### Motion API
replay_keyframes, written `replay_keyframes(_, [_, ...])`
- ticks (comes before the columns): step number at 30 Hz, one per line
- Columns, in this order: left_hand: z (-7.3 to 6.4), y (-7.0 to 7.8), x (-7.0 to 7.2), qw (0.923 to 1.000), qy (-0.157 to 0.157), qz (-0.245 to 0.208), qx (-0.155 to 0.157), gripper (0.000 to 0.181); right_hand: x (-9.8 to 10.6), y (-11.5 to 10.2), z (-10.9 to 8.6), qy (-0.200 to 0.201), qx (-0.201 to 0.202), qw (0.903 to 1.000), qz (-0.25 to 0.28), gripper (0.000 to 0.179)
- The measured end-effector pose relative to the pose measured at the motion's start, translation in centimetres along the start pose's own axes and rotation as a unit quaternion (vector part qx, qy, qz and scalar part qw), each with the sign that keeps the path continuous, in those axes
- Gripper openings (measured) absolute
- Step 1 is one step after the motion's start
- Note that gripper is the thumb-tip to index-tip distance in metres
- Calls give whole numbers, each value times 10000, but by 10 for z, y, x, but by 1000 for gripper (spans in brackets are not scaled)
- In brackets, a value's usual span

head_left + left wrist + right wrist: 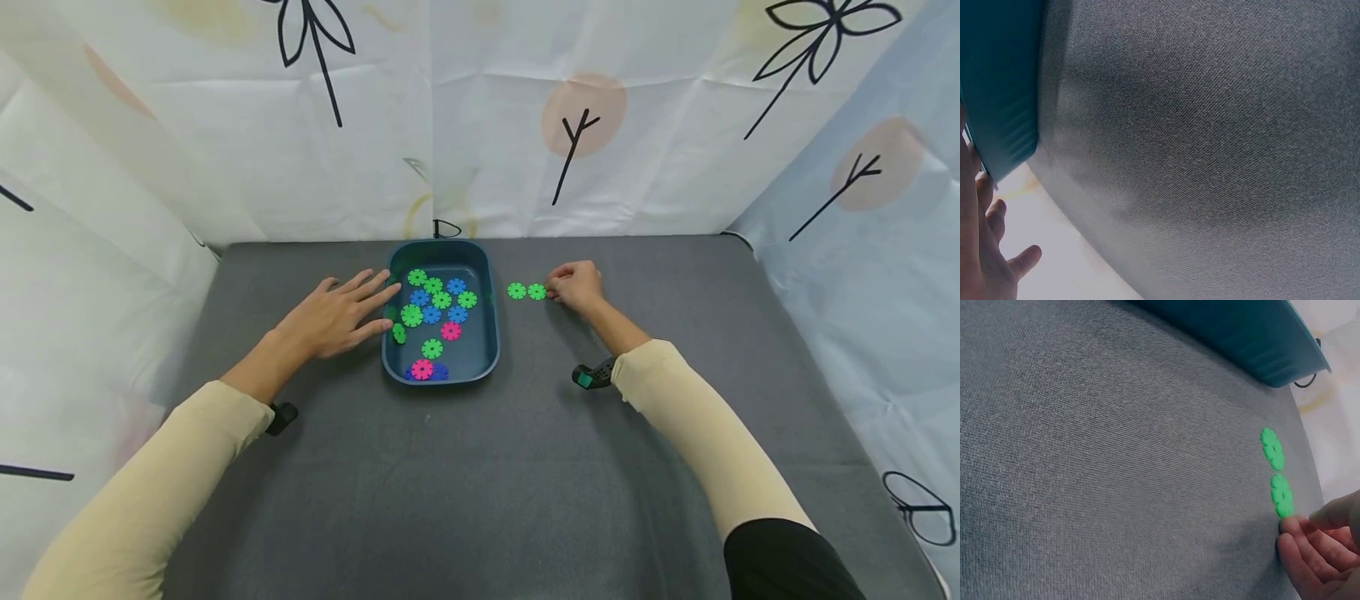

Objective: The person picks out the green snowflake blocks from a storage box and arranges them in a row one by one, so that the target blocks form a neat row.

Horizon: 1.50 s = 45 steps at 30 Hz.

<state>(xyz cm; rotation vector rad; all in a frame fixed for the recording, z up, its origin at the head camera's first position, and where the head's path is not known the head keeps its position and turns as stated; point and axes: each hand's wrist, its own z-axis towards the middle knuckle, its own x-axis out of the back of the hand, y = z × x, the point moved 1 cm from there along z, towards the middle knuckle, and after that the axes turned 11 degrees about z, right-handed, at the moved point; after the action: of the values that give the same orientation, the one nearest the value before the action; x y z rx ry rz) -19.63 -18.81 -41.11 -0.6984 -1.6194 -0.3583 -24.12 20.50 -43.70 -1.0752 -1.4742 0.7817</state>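
Note:
The left hand [341, 317] has its fingers spread and straight, resting over the left rim of a dark blue tray [480, 367]. Inside the tray are several notched plastic discs in green, blue and pink, among them a pink disc [451, 331] and a blue disc [457, 286]. To the tray's right, two green notched discs lie flat in a row, a left disc [516, 291] and a right disc [536, 292]. With curled fingers, the right hand [576, 286] pinches at the right disc's outer edge. Its fingertips hide whether another disc is beneath them.
A grey cloth-covered table [465, 483] carries everything. White printed curtains [495, 150] stand along its back and sides. Dark wrist cameras, one on the right wrist [594, 374], sit under both sleeves.

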Motion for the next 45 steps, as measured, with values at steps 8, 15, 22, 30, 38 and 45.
replay_keyframes(8, [-1,0,0,10000,-11,2,-3,71,2,-2,0,-272,-225,9992,184,20])
replay_keyframes(15, [0,0,1,10000,4,91,-13,71,3,-5,2,-531,-246,9981,167,26])
replay_keyframes(22, [3,1,5,9999,-13,163,-29,71,1,-26,-2,-484,-27,9984,281,29])
replay_keyframes(30, [4,0,7,9997,-69,251,3,71,-23,-74,-14,-1135,64,9885,1000,28])
replay_keyframes(38, [1,1,6,10000,-49,62,8,70,-54,-99,-22,-2376,-306,9653,1038,33])
replay_keyframes(45, [1,0,7,10000,-18,92,-11,70,-78,-101,-30,-3251,-1036,9388,477,47])
